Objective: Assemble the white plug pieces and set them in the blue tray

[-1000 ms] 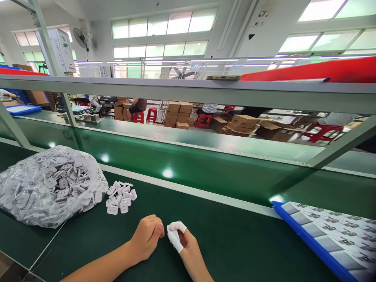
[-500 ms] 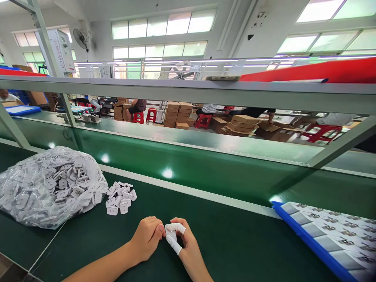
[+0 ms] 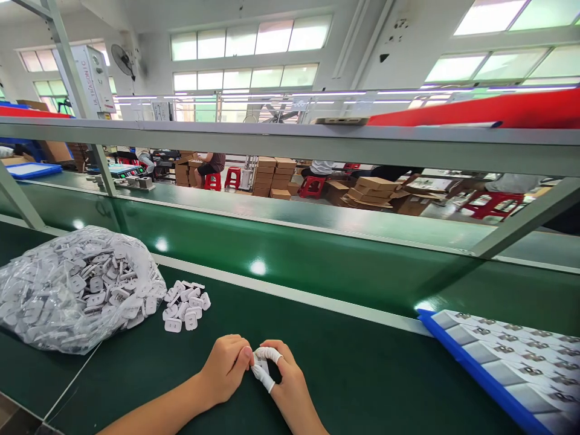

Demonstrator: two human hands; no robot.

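My right hand (image 3: 285, 377), with white finger cots on the thumb and index finger, pinches a small white plastic plug piece (image 3: 261, 364). Its fingers cover much of that piece. Just to the left, my left hand (image 3: 228, 368) is closed, thumb against curled fingers, and meets the piece's left edge. Whatever sits inside its pinch is hidden. Beyond my left hand lies a loose pile of white plug pieces (image 3: 186, 305), some showing metal pins. Left of the pile, a clear plastic bag (image 3: 40, 302) stands open, full of similar pieces.
On the right a blue tray (image 3: 480, 377) holds rows of white housings (image 3: 502, 349) with metal parts. A white strip and green divider (image 3: 290, 260) run behind the dark green work surface. A shelf beam (image 3: 281, 142) crosses above. People sit among cartons further back.
My right thumb and index finger have shifted slightly left and curled further over the plug piece, now covering more of it. The left hand has hardly moved.
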